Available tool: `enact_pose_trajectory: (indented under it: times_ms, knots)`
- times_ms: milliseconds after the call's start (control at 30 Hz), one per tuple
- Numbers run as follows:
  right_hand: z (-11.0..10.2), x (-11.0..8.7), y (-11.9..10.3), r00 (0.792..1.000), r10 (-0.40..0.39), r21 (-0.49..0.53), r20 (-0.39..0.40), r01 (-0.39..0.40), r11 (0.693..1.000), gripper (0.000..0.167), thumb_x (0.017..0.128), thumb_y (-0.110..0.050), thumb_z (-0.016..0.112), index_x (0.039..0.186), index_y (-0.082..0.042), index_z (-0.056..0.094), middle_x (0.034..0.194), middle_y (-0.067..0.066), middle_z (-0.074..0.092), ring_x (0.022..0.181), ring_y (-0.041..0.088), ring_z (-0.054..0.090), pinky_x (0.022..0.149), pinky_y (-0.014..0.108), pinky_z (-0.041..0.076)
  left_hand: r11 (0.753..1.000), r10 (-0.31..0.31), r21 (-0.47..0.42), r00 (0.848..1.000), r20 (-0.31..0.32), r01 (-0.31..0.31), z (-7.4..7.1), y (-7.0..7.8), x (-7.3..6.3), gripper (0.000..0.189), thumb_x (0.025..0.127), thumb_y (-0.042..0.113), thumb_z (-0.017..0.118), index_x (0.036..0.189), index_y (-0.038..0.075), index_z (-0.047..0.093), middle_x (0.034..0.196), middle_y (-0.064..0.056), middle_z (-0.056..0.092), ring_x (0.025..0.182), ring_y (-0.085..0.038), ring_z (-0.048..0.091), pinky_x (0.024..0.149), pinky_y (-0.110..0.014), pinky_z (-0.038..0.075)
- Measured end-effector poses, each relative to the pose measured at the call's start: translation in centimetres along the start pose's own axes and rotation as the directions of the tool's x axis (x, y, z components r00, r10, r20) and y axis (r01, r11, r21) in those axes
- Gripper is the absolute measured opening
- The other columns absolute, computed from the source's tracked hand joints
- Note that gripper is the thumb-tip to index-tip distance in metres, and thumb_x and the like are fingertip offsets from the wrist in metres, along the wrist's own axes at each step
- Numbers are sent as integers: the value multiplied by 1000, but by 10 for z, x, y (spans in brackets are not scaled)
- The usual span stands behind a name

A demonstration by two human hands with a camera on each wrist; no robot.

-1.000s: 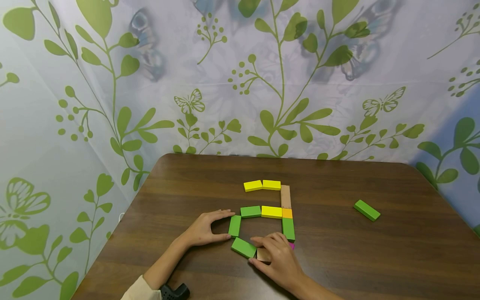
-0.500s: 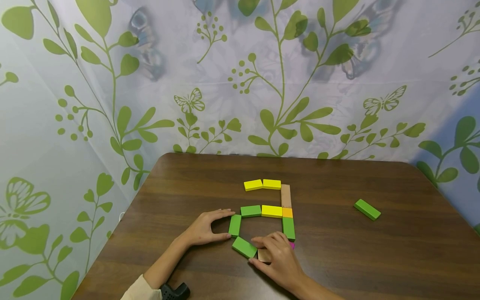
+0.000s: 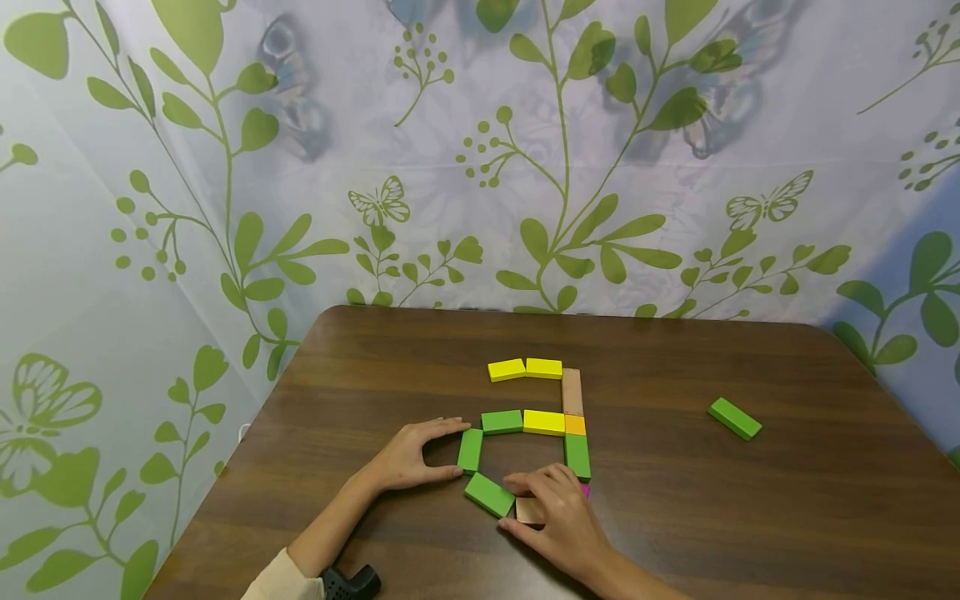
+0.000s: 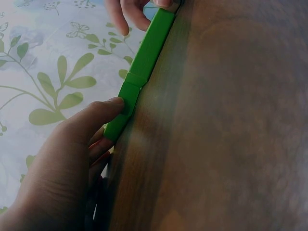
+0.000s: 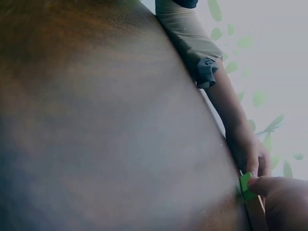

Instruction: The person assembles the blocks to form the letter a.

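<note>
Flat toy building blocks lie on the table in an "a"-like outline. My left hand (image 3: 405, 457) spans the upright green block (image 3: 469, 452) on the outline's left side, with thumb and fingers at its ends. In the left wrist view, the thumb presses on that block. My right hand (image 3: 558, 517) pinches the right end of the slanted green block (image 3: 489, 495) at the bottom left, thumb on the near side, fingertips on the far side. Under the right hand a tan block (image 3: 529, 511) and a magenta block (image 3: 586, 491) are partly hidden.
Two yellow blocks (image 3: 543, 367) form the top, beside a tall tan block (image 3: 572, 392). Green, yellow and orange blocks (image 3: 574, 425) make the middle and right side. A loose green block (image 3: 735, 418) lies far right. A leaf-patterned cloth (image 3: 465, 208) hangs behind the table (image 3: 675, 517).
The slanted green block and the tan block beside it have shifted very slightly right with the right hand. The left hand keeps its place.
</note>
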State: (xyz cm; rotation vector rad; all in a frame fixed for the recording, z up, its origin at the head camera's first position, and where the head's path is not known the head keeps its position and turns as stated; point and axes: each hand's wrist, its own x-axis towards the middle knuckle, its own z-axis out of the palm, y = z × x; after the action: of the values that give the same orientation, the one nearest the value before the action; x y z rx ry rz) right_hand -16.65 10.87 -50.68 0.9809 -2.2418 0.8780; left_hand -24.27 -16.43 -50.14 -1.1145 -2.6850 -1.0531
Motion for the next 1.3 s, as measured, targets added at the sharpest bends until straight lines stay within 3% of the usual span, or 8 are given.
enact_pose_trajectory:
  times_ms: [233,567,700,867,1067,1300]
  knots:
    - [-10,-2,1,999,48,-14,-13,-48,999,52,69,-37,81,113,-16,62,91,-9,64,85,10,50,83,35,34,1000,3,12,1000,3,-3,1,0,1,61,81,51,64,133,21,51,135,-1,49,126,-19,42,98,-46,37]
    - [-35,-18,11,990,131,-42,-47,-133,990,60,67,-38,81,118,-14,60,100,-4,65,89,13,50,87,37,29,1000,7,11,1000,8,-7,0,1,2,61,82,50,64,133,20,51,135,-2,49,126,-18,41,98,-46,37]
    - [-44,-26,14,977,200,-70,-71,-205,976,57,66,-28,83,116,-13,61,103,-5,64,91,12,50,87,38,30,1000,11,8,1000,6,-11,0,0,1,61,82,50,64,133,20,51,135,-1,49,126,-18,41,98,-45,38]
    - [-50,-32,15,966,221,-106,-133,-235,966,56,59,-13,85,110,-10,63,102,-4,65,88,13,51,85,35,31,1000,12,2,1000,2,-12,0,-1,0,61,81,50,64,133,20,51,135,-1,50,126,-18,41,98,-46,38]
    - [-52,-37,16,947,299,-164,-114,-315,935,52,58,-18,87,105,-12,65,98,-7,65,87,11,51,78,28,34,1000,5,8,1000,5,-5,0,-1,0,61,81,50,64,133,20,51,135,-2,49,126,-18,41,98,-46,37]
    - [-51,-39,16,934,345,-218,-89,-357,908,48,59,-18,87,102,-13,66,96,-6,65,85,11,52,73,32,40,1000,12,4,1000,3,-12,0,0,0,61,81,48,66,133,19,52,134,-3,50,126,-19,41,98,-46,37]
